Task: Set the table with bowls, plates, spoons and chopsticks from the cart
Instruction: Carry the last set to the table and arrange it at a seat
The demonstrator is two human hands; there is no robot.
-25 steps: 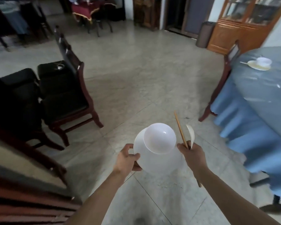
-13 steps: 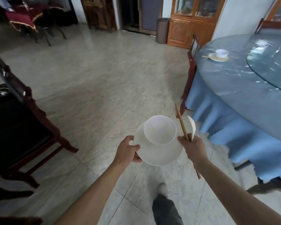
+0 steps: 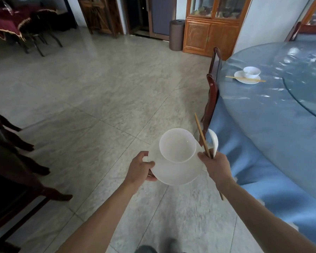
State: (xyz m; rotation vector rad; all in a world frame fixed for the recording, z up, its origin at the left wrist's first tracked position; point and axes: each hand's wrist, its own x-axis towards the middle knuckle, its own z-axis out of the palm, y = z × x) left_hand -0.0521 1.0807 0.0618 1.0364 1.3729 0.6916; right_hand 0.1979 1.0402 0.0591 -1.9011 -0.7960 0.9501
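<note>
- Tableware for one more place is in my grip and not yet on the table: a white bowl [image 3: 177,145] sits on a white plate [image 3: 173,170] that I carry level in front of me, over the tiled floor [image 3: 98,99].
- My left hand [image 3: 140,168] grips the plate's left rim, thumb on top and fingers curled underneath.
- My right hand [image 3: 216,168] is closed round a pair of wooden chopsticks [image 3: 202,136] and a white spoon [image 3: 214,141]; both stick up past my knuckles, and my thumb presses on the plate's right rim.
- Done so far, as I judge it: one place is laid. Ahead and to the right of my right hand, well apart from it, a second plate [image 3: 244,80] sits on the round table [image 3: 263,115] with a second bowl [image 3: 251,71] on it and second chopsticks [image 3: 244,78] lying across its rim. I cannot tell whether a spoon is there.
- Left to do with this load: reach the table edge, which lies just to the right of my right hand, set plate and bowl down, then lay the chopsticks and spoon beside them.
- Beyond that, most of the visible table rim is unlaid, so several more places seem to remain. The cart is out of view, so I cannot tell how much is left on it.
- A dark wooden chair [image 3: 212,92] stands against the blue tablecloth [image 3: 244,161] just beyond my right hand.
</note>
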